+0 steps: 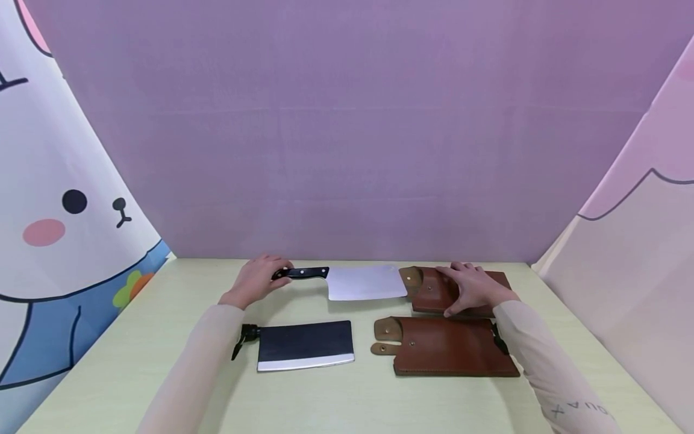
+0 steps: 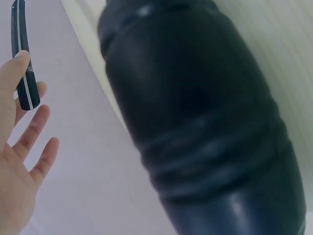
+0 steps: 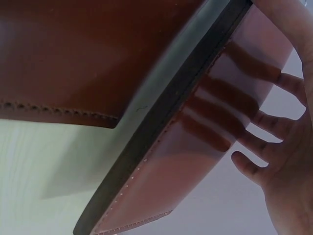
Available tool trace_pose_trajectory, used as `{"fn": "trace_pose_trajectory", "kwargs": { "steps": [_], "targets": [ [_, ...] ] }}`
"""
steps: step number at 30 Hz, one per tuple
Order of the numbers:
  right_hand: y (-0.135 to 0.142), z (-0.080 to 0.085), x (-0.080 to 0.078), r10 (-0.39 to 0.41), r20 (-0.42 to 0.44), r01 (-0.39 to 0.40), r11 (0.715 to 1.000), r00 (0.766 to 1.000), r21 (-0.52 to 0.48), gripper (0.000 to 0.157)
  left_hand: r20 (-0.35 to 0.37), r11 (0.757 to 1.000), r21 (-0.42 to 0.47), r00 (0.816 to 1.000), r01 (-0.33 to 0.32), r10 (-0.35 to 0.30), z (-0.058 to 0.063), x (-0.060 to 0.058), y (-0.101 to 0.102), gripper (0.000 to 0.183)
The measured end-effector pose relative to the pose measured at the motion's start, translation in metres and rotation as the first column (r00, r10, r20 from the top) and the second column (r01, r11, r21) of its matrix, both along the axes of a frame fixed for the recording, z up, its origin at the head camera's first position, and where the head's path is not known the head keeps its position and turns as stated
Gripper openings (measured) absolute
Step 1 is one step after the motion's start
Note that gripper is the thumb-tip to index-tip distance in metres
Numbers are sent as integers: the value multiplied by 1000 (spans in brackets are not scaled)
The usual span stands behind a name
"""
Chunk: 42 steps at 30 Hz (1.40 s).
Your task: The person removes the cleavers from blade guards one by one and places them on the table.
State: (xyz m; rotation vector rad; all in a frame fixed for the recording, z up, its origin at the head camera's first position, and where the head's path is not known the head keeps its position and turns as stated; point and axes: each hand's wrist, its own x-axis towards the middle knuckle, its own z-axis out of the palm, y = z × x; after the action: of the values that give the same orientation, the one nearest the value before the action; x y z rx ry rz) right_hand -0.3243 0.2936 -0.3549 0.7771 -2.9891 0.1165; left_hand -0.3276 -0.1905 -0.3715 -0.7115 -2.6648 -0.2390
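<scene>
My left hand point(image 1: 259, 280) pinches the black riveted handle point(image 1: 303, 273) of a silver-bladed cleaver point(image 1: 365, 283) between thumb and fingers. In the left wrist view the thumb presses the handle point(image 2: 22, 58) near its butt end, and the other fingers are spread. The blade points right, its end right at the flap of a brown leather sheath point(image 1: 440, 289). My right hand point(image 1: 472, 288) holds that sheath, thumb at the near edge and fingers at the far edge. In the right wrist view several fingertips reach the glossy sheath point(image 3: 166, 171), which stands tilted.
Nearer on the pale table point(image 1: 303, 404) lies a dark-bladed cleaver point(image 1: 306, 343), its black handle point(image 2: 195, 107) filling the left wrist view. A second brown sheath point(image 1: 455, 346) lies beside my right forearm. A purple backdrop point(image 1: 347, 132) rises behind the table.
</scene>
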Motion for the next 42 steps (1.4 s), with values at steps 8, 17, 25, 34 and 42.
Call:
{"fn": "trace_pose_trajectory", "kwargs": {
  "steps": [8,17,25,34,42],
  "targets": [
    [-4,-5,-5,6,1,-6,1000,1000,2,100,19,1000,-9,1000,-16,16,-2,2,-13,28],
    [-16,-7,-7,-3,15,3,1000,1000,-6,101,13,1000,-4,1000,-21,21,-2,6,-27,29],
    [-25,-11,-11,7,20,-7,1000,1000,-8,102,42,999,-9,998,-46,46,-6,8,-41,30],
    [-34,-16,-15,7,42,-6,1000,999,-19,104,41,998,-5,997,-57,58,-5,12,-52,29],
    [-43,-15,-15,-2,64,3,1000,998,-19,105,54,998,-2,996,-69,69,-5,16,-63,30]
  ]
}}
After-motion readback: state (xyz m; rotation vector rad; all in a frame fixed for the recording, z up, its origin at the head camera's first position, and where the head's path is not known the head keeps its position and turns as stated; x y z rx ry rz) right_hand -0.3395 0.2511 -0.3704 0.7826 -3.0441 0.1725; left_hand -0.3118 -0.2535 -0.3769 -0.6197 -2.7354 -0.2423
